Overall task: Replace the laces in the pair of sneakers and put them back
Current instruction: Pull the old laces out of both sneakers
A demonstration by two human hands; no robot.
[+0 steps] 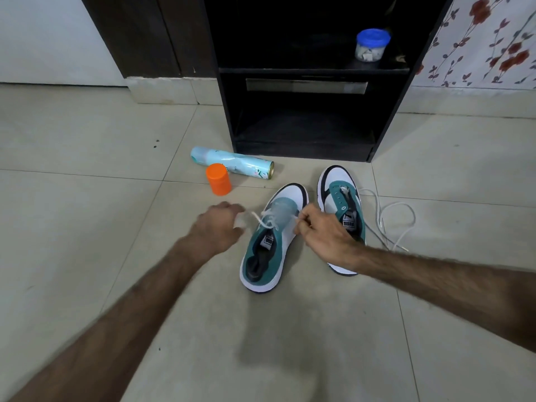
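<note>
Two white and teal sneakers stand side by side on the tiled floor. The left sneaker [268,242] has a white lace [268,220] crossing its upper eyelets. My left hand [216,229] grips one end of that lace, out to the shoe's left and blurred by motion. My right hand [322,230] pinches the other end at the shoe's right side. The right sneaker [340,198] is partly hidden behind my right wrist. A second white lace [390,219] lies in loose loops on the floor beside it, one end near its top eyelets.
A black open shelf unit [307,111] stands just beyond the shoes, with a blue-lidded jar [371,44] on its upper shelf. A light blue spray can [232,162] lies on the floor to the left, an orange cap [219,179] in front of it.
</note>
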